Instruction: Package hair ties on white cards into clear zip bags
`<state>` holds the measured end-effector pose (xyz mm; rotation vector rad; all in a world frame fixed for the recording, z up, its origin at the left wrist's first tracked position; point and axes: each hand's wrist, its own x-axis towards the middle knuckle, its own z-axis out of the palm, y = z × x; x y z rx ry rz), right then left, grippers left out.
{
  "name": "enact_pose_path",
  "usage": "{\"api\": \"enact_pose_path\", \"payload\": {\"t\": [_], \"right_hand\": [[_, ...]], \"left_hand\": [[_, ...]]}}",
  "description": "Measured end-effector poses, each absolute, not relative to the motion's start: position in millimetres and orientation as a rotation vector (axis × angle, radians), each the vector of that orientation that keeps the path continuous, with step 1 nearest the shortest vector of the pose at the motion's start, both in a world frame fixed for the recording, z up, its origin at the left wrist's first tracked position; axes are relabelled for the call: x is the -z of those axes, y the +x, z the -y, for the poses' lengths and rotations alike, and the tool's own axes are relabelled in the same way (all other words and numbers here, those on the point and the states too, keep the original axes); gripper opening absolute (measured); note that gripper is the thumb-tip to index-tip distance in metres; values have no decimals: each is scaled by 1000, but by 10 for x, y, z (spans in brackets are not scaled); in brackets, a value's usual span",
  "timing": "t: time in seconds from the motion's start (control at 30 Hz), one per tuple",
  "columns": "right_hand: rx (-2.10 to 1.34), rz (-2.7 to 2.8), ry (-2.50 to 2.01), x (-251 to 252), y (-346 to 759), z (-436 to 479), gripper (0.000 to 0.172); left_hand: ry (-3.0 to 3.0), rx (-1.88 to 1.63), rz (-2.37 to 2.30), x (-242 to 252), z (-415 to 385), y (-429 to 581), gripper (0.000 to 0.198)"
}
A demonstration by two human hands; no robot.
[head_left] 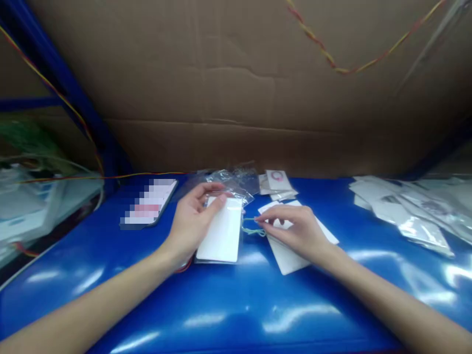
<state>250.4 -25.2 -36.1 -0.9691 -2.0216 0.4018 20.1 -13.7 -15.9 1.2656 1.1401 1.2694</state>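
My left hand point(195, 216) grips a white card in a clear plastic sleeve point(221, 236), thumb on its upper face, a little above the blue surface. At the card's right edge, thin pale green string point(252, 230) stretches across to my right hand point(295, 228). The thumb and forefinger of that hand pinch the string. Beneath the right hand lie white cards point(287, 260), partly hidden by it. Something red and looped point(184, 265) shows under the left wrist; I cannot make out what it is.
A phone point(151, 204) lies at the left on the blue table point(165, 314). Clear plastic bags point(236, 178) and small printed packets point(278, 182) are at the back. Several flat packets point(401, 206) are piled at the right. Cardboard point(236, 98) stands behind, with a twisted red-yellow wire point(332, 61) hanging.
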Motion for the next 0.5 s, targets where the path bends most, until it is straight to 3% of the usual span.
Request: {"api": "enact_pose_path", "payload": {"t": [0.23,0.5], "right_hand": [[-615,1574,-1146,283,2505,205,28],[-815,1305,-1151,125,2499,211,35]], "left_hand": [[1536,-1220,-1152,193,182,210,24],[1669,-1060,-1152,192,230,212,22]]}}
